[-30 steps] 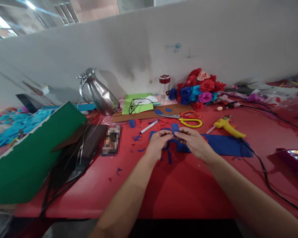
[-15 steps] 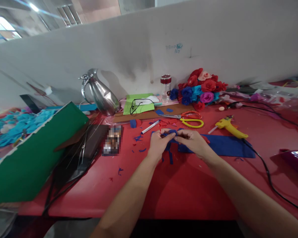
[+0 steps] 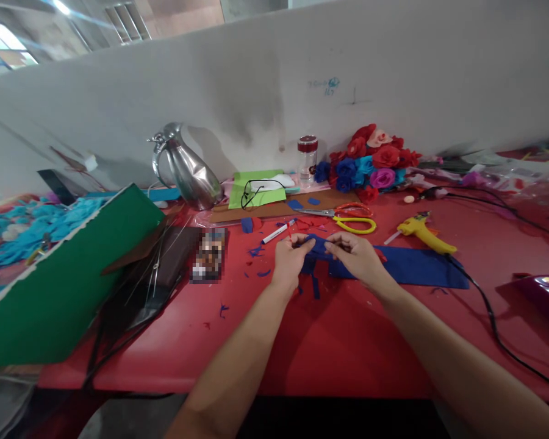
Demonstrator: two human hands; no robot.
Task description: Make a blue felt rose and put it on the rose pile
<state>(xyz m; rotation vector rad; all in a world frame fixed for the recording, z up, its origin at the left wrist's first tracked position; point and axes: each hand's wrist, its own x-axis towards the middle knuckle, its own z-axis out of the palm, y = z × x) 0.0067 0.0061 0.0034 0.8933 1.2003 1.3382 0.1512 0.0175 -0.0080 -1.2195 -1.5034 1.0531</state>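
Between my two hands is a small piece of blue paper (image 3: 318, 244), held just above the table. My left hand (image 3: 287, 261) pinches its left side with thumb and fingers. At its right edge, the fingertips of my right hand (image 3: 357, 255) are closed on it. A wide strip of blue paper (image 3: 421, 266) lies flat beneath and to the right of my right hand. Narrow blue offcuts (image 3: 315, 285) lie just below the hands. Beyond them rest scissors (image 3: 354, 224) with yellow and red handles, and a white marker (image 3: 277, 233).
A yellow glue gun (image 3: 427, 236) lies at the right, its black cord running toward the front edge. Paper flowers (image 3: 375, 161), a glass jar (image 3: 307, 161) and a steel jug (image 3: 185, 171) stand along the wall. Left are a phone (image 3: 209, 256) and a green board (image 3: 73, 286).
The blue paper now shows flatter and wider between my fingers. My right fingers have shifted slightly right, apart from my left thumb. The view has moved a little.
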